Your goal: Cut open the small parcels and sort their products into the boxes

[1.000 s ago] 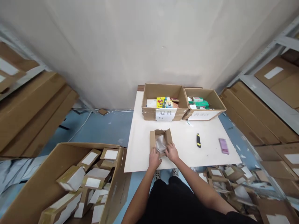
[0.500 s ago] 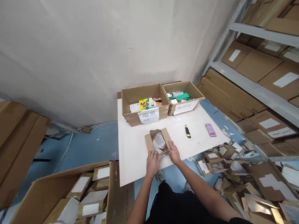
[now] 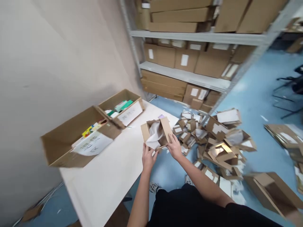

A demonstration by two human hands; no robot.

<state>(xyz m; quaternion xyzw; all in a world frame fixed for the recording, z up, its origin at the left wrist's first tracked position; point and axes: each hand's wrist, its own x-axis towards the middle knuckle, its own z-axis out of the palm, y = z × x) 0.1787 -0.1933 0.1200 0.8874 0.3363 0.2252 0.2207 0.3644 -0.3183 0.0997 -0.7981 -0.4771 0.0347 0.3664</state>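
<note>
Between my two hands is a small cardboard box (image 3: 145,133) with its flaps open. White packing paper (image 3: 155,134) lies crumpled inside it. My left hand (image 3: 148,157) grips the near left edge, and my right hand (image 3: 174,146) grips the near right side by a flap. The box is in front of me, over the right end of the white table (image 3: 111,176). A bit of a purple item (image 3: 161,116) shows just behind the box.
Two labelled cartons stand on the table by the wall: one with a yellow pack (image 3: 87,130), the other with green boxes (image 3: 126,105). Opened boxes (image 3: 217,151) and paper litter the blue floor at right. A metal shelf (image 3: 182,75) full of cartons stands behind.
My view has turned to the right. The box has left its place on the tabletop and is now held in both hands toward the table's right edge.
</note>
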